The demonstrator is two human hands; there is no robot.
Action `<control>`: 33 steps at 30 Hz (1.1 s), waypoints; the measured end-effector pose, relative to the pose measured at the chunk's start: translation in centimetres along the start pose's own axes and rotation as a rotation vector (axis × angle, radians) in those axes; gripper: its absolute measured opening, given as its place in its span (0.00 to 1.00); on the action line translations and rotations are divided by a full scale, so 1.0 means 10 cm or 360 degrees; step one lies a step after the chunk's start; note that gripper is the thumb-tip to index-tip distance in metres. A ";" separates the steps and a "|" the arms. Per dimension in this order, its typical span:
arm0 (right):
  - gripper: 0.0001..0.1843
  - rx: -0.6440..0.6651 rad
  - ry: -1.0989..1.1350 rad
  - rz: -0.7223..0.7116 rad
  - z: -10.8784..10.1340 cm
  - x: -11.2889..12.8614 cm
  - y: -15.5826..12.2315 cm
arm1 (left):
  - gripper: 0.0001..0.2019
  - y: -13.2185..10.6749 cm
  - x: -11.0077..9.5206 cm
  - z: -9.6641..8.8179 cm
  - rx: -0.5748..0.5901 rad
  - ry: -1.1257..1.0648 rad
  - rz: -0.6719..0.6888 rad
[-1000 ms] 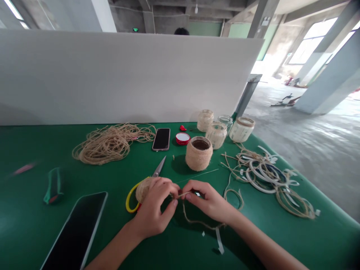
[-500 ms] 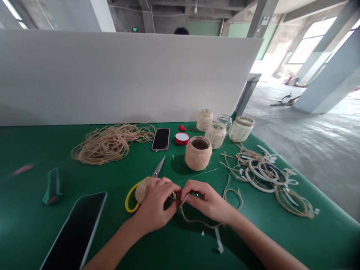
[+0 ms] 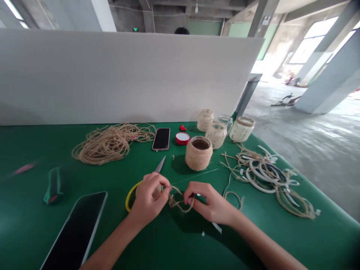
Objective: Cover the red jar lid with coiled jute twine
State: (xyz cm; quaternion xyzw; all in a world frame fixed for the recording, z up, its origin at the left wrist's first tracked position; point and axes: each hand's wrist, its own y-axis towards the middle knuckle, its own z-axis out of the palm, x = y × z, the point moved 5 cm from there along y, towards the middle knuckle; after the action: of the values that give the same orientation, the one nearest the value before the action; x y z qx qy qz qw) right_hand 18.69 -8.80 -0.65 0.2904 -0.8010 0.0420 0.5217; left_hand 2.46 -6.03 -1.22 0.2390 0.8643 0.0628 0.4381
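One green-topped counter (image 3: 180, 245) carries everything. Flat white panel (image 3: 126, 78) stands along its far edge. Loose heap of tan twine (image 3: 102, 150) sits toward the back, on the person's left; black-screened slab with pale rim (image 3: 74, 228) lies nearer on that side. Tangle of tan twine and white rings (image 3: 267, 174) on the right.

Left hand (image 3: 149, 195): fingers curled, thumb and index pinched on the strand. Right hand (image 3: 210, 202): fingers bent, thumb and index closed on the same strand. Hands apart, not touching.

Tan, fuzzy-wrapped round jar (image 3: 198, 159) upright just beyond them, mouth open. Pale-coated glass jar (image 3: 216, 135) right behind it. Yellow-handled metal scissors (image 3: 129, 198) partly under left hand, blade pointing away. Tan twine ball (image 3: 156, 192) behind left fingers; can't tell if gripped. Thin tan twine strand (image 3: 184, 211) hangs slack and looped between both hands. Tiny white scrap (image 3: 203, 233) nearer the person.
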 end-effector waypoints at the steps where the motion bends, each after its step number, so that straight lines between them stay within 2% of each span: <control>1: 0.13 0.0006 -0.0014 -0.0009 -0.01 0.00 0.00 | 0.03 0.00 0.06 -0.02 -0.0032 -0.0159 -0.0145; 4: 0.13 0.0009 -0.0072 -0.0017 -0.03 -0.01 0.00 | 0.03 0.01 0.18 -0.04 -0.0062 -0.0479 -0.0431; 9: 0.11 -0.0003 -0.0134 0.0001 -0.05 -0.02 0.00 | 0.09 0.05 0.14 -0.07 -0.0012 -0.0158 -0.0311; 11: 0.12 -0.0003 -0.0137 -0.0005 -0.05 -0.02 -0.01 | 0.11 0.04 0.16 -0.06 -0.0035 -0.0163 -0.0319; 13: 0.13 0.0007 -0.0144 -0.0006 -0.04 -0.03 -0.01 | 0.13 0.03 0.22 -0.02 -0.0018 -0.0426 -0.0425; 15: 0.13 0.0015 -0.0160 0.0007 -0.03 -0.05 -0.02 | 0.18 0.01 0.28 0.02 0.0026 -0.0847 -0.0519; 17: 0.13 0.0014 -0.0182 0.0029 -0.03 -0.07 -0.02 | 0.22 0.01 0.29 0.04 0.0073 -0.1183 -0.0507; 20: 0.14 -0.0007 -0.0209 0.0049 -0.05 -0.10 -0.02 | 0.22 0.00 0.27 0.04 0.0227 -0.1338 -0.0477; 23: 0.14 -0.0023 -0.0218 0.0056 -0.07 -0.11 -0.01 | 0.17 -0.02 0.28 0.06 0.0358 -0.1300 -0.0530; 26: 0.14 -0.0029 -0.0230 0.0071 -0.07 -0.13 -0.01 | 0.12 -0.02 0.26 0.04 0.0323 -0.1406 -0.0570; 30: 0.14 -0.0011 -0.0243 0.0068 -0.05 -0.14 -0.01 | 0.07 0.01 0.19 -0.03 0.0205 -0.1741 -0.0583; 33: 0.14 0.0001 -0.0244 0.0055 -0.04 -0.14 -0.01 | 0.10 0.04 0.14 -0.10 0.0153 -0.2051 -0.0563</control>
State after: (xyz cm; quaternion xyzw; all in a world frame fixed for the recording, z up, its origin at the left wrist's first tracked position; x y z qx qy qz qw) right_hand 19.48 -8.18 -1.70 0.2791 -0.8435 0.0290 0.4580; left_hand 1.16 -4.91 -1.51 0.1026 0.4579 -0.2039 0.8592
